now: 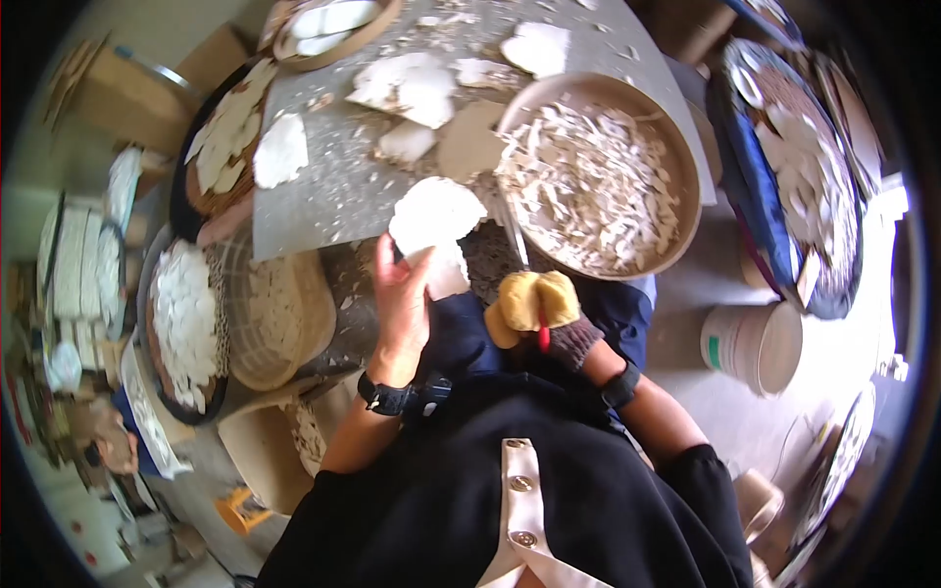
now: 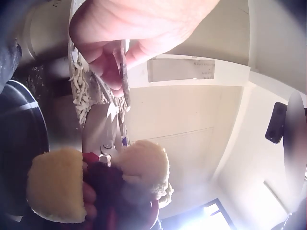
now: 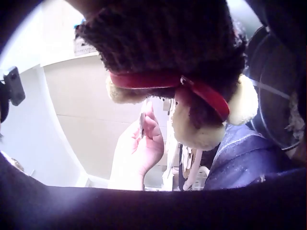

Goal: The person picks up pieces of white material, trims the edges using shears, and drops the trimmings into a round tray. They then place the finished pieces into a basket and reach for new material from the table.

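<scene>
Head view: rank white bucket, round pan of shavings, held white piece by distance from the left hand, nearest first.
1. Held white piece: gripped by the left hand.
2. Round pan of shavings: ahead and to the right.
3. White bucket: farther out, right side.

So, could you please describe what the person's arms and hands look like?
Both arms have short black sleeves and dark wrist straps. The left hand is bare; the right hand wears a dark knitted covering with yellow padding.
</scene>
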